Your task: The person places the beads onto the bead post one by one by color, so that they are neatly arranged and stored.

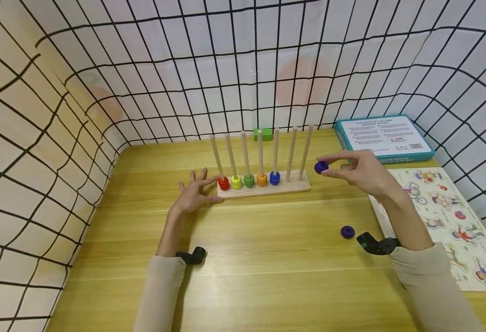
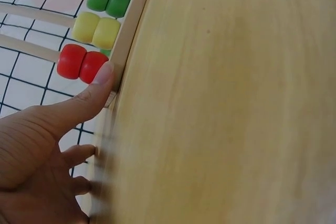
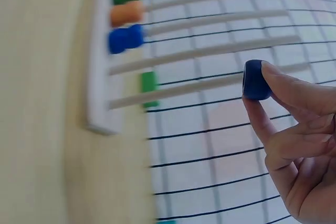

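Observation:
A wooden peg stand (image 1: pixel 286 186) lies on the table with several upright pegs. Pairs of red beads (image 1: pixel 224 183), yellow beads (image 1: pixel 236 182), green beads (image 1: pixel 248 180), orange beads (image 1: pixel 261 179) and blue beads (image 1: pixel 274 178) sit at the bottom of their pegs; the two rightmost pegs are bare. My left hand (image 1: pixel 192 194) grips the stand's left end between thumb and index finger, other fingers spread. Just right of the stand, my right hand (image 1: pixel 363 173) pinches a dark purple bead (image 3: pixel 256 80) by thumb and fingertip, raised near peg height.
Another purple bead (image 1: pixel 348 232) lies on the table near the right wrist. A green block (image 1: pixel 263 134) sits behind the pegs. At the right are a teal-edged box (image 1: pixel 385 133) and a picture puzzle board (image 1: pixel 433 203). Black wire mesh (image 1: pixel 226 74) encloses the back and sides.

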The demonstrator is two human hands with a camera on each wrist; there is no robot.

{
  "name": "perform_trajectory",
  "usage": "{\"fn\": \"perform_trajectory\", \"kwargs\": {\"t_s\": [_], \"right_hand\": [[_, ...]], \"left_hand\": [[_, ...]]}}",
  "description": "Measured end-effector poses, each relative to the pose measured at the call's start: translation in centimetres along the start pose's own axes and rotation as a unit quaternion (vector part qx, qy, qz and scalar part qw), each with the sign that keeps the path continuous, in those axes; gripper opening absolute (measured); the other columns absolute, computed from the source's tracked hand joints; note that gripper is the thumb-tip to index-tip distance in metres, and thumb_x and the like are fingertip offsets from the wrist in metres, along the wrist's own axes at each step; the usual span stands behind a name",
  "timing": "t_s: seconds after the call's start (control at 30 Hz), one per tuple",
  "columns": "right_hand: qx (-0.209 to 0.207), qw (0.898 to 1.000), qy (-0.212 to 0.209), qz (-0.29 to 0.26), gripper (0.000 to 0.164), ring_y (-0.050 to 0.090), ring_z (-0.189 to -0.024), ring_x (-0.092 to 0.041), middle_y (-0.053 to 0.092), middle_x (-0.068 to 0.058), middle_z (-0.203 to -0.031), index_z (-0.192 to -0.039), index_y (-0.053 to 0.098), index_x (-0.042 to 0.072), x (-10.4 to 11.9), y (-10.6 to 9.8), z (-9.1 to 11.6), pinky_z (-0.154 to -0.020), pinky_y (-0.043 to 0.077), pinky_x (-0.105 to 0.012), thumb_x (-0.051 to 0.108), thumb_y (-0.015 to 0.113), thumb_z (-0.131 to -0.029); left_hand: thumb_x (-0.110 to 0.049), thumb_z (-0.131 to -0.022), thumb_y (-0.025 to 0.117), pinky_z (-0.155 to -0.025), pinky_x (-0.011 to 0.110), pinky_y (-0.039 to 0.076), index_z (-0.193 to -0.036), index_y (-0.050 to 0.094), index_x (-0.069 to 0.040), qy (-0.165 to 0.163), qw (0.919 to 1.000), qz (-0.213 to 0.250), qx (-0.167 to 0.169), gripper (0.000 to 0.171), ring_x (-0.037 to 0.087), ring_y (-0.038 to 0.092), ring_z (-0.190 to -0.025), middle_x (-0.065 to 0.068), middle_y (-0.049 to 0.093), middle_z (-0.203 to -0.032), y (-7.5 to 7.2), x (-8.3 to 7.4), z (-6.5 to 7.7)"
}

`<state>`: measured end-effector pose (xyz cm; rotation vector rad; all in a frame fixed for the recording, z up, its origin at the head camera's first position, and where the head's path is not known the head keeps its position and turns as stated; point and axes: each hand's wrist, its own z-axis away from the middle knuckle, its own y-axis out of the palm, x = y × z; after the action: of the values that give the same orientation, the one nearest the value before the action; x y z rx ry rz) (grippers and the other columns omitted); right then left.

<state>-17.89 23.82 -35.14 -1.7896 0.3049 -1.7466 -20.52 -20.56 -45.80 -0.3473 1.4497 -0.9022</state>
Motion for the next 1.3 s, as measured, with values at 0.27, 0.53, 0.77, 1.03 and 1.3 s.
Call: {"fn": "perform_trajectory", "kwargs": {"t_s": [0.27,0.53,0.77,1.03,1.3], "right_hand": [[-0.067,0.997,-0.029,0.003,0.04,0.028,-0.045,-0.013,0.063,0.011,-0.057,-0.13,0.072,0.014,3.4,-2.7,-1.3,-0.042,0.024,-0.035,0.029,0.077,-0.094],[-0.078,0.994,-0.066,0.035,0.039,0.04,-0.048,-0.009,0.073,0.013,-0.112,-0.129,0.074,0.018,6.9,-3.2,-2.8,-0.049,0.027,-0.032,0.034,0.078,-0.093],[-0.048,0.994,-0.085,0.038,0.037,0.041,-0.05,-0.009,0.069,-0.01,-0.132,-0.13,0.074,0.017,8.9,-2.3,-4.3,-0.049,0.026,-0.029,0.03,0.075,-0.096],[-0.022,0.995,-0.075,0.061,0.034,0.054,-0.06,-0.007,0.066,-0.015,-0.135,-0.133,0.072,0.016,9.5,-1.5,-5.4,-0.05,0.028,-0.026,0.023,0.072,-0.099],[-0.006,0.995,-0.07,0.07,0.032,0.053,-0.061,-0.007,0.067,-0.014,-0.135,-0.131,0.073,0.014,9.5,-1.3,-5.8,-0.052,0.03,-0.025,0.021,0.071,-0.1]], "left_hand": [[-0.033,-0.091,0.08,-0.112,0.078,-0.026,-0.156,0.046,-0.019,-0.002,1.0,-0.002,0.004,0.075,0.049,-0.021,-0.157,0.018,0.001,-0.174,0.0,0.1,-0.1],[-0.032,-0.091,0.08,-0.112,0.077,-0.027,-0.156,0.047,-0.018,-0.002,1.0,0.002,0.005,0.075,0.049,-0.021,-0.156,0.017,0.0,-0.175,0.0,0.2,0.1],[-0.034,-0.091,0.08,-0.112,0.078,-0.026,-0.156,0.047,-0.019,-0.002,1.0,-0.002,0.003,0.075,0.049,-0.02,-0.157,0.017,0.002,-0.175,0.0,-0.1,0.1],[-0.034,-0.09,0.08,-0.112,0.078,-0.026,-0.156,0.046,-0.02,-0.003,1.0,-0.005,0.005,0.075,0.049,-0.02,-0.157,0.017,0.001,-0.175,0.1,-0.1,-0.1],[-0.034,-0.091,0.079,-0.113,0.077,-0.026,-0.157,0.046,-0.019,-0.007,0.9999,-0.006,0.005,0.076,0.048,-0.02,-0.157,0.017,0.001,-0.175,-0.1,-0.1,0.0]]}}
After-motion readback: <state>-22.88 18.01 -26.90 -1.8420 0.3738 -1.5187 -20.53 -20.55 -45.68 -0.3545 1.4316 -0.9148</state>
